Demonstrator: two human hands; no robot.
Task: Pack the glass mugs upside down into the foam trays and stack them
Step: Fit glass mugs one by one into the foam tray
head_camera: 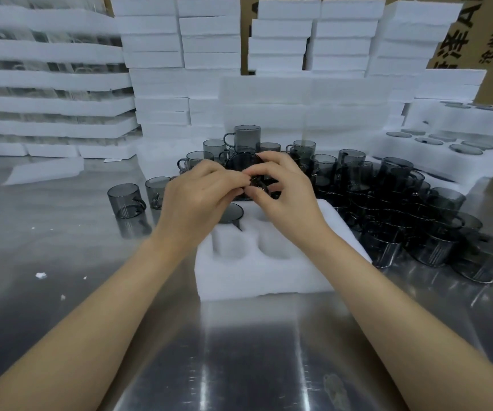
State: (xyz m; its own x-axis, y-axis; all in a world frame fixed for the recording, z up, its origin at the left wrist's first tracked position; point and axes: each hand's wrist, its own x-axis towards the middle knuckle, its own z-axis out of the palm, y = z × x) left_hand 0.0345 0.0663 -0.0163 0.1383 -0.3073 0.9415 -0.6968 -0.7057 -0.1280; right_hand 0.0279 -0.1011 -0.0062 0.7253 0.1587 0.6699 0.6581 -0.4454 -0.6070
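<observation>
A white foam tray (264,274) lies on the steel table in front of me, with two open pockets at its near side. One smoky grey mug (231,213) sits upside down in a left pocket. Above the tray's far half, my left hand (200,197) and my right hand (283,191) both grip another dark glass mug (243,163), tilted with its round end facing me. Fingers hide much of that mug. Many loose grey mugs (402,203) crowd the table to the right and behind.
Two mugs (126,200) stand at the left on the steel table (239,351). Stacked foam trays (298,96) rise behind, and filled trays (46,78) are piled far left. Filled open trays (446,143) lie at the right, cardboard boxes (476,34) behind them. Foam crumbs dot the table.
</observation>
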